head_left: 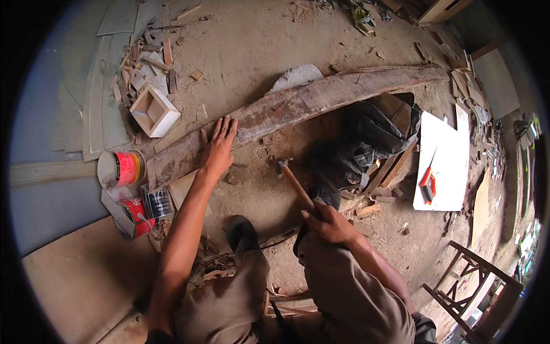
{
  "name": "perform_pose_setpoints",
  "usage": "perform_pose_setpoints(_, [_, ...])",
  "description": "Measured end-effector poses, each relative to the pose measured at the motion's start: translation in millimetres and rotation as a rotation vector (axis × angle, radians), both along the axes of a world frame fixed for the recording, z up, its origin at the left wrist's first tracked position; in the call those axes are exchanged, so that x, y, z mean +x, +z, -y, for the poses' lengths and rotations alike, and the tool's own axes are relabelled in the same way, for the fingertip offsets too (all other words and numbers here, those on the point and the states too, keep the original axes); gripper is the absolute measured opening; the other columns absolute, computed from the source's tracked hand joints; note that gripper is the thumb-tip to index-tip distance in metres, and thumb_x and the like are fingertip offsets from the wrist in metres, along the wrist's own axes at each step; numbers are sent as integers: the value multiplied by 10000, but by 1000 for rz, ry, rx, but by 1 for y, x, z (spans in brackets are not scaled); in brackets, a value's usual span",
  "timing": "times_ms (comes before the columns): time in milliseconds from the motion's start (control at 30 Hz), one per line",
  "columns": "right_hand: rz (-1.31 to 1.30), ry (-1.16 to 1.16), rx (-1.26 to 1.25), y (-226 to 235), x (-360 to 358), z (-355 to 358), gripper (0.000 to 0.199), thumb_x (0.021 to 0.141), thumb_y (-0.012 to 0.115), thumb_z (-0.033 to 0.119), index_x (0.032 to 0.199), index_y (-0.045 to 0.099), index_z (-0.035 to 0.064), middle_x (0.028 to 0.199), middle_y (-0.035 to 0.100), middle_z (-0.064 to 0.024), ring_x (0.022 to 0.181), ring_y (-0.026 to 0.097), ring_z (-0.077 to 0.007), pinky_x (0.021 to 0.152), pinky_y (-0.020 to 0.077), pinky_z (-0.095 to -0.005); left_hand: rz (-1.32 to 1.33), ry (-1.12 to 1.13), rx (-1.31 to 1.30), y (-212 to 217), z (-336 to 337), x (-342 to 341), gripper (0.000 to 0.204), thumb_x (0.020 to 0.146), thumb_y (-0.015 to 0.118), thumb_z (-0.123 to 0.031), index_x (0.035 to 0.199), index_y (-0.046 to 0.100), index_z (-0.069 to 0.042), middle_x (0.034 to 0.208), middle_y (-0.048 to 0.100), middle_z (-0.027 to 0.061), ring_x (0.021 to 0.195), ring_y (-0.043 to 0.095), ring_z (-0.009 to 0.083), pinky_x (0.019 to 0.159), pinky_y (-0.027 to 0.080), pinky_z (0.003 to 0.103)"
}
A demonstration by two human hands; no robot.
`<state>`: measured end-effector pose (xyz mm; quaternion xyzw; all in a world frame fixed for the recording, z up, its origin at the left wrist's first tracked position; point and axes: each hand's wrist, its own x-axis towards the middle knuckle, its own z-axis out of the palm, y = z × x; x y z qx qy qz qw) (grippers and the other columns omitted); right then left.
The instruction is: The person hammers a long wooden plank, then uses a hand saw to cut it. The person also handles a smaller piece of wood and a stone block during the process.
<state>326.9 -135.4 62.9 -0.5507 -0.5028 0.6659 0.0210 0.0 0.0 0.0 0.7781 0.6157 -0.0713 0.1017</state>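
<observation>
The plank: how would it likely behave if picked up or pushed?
The plank is probably stiff, being long, broad and solid-looking. Lifted near the left hand, it would likely feel heavy, with most of its length to the right. Its rough face suggests little slipping.

The palm of the left hand is hidden against the long, weathered brown wooden plank, whose underside is out of sight. The right hand covers the lower end of the wooden-handled metal hammer. The plank hides the near part of a pale grey rough slab; what lies under the crumpled black plastic sheet is mostly concealed. The dark slatted wooden frame runs into the dark rim at lower right. Small scraps along the right rim are too small and blurred to identify.
</observation>
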Motion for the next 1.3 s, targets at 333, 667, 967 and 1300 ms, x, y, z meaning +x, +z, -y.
perform_pose_setpoints(333, [-571, -549, 941, 85, -40, -86, 535, 1010, 363, 501, 1216, 415, 10, 628, 417, 2, 456, 347, -43, 398, 288, -201, -37, -17, 67, -9, 12, 16, 830, 837, 595, 25, 1533, 183, -164, 1600, 151, 84, 1471, 164, 270, 1120, 175, 673])
perform_pose_setpoints(667, [102, 43, 560, 47, -52, -86, 426, 1015, 445, 393, 973, 483, -29, 659, 546, -279, 676, 571, -496, 607, 441, -491, -133, -36, 152, -27, 14, -2, 810, 841, 566, 44, 1529, 171, -113, 1600, 111, 134, 1473, 153, 306, 1070, 164, 733])
perform_pose_setpoints(967, [74, -342, 731, -16, -31, -80, 446, 1019, 436, 392, 911, 498, -36, 652, 538, -236, 621, 587, -404, 589, 446, -433, -101, -60, 103, -14, 6, 18, 799, 840, 566, 55, 1527, 187, -98, 1597, 119, 145, 1476, 136, 305, 1078, 168, 722])
perform_pose_setpoints(1300, [121, -452, 631, -49, -44, -78, 418, 1028, 417, 361, 868, 480, -20, 620, 501, -225, 571, 519, -405, 568, 421, -451, -132, -49, 98, -24, 7, 21, 890, 807, 671, -12, 1522, 144, -70, 1593, 78, 162, 1476, 106, 318, 1100, 159, 708])
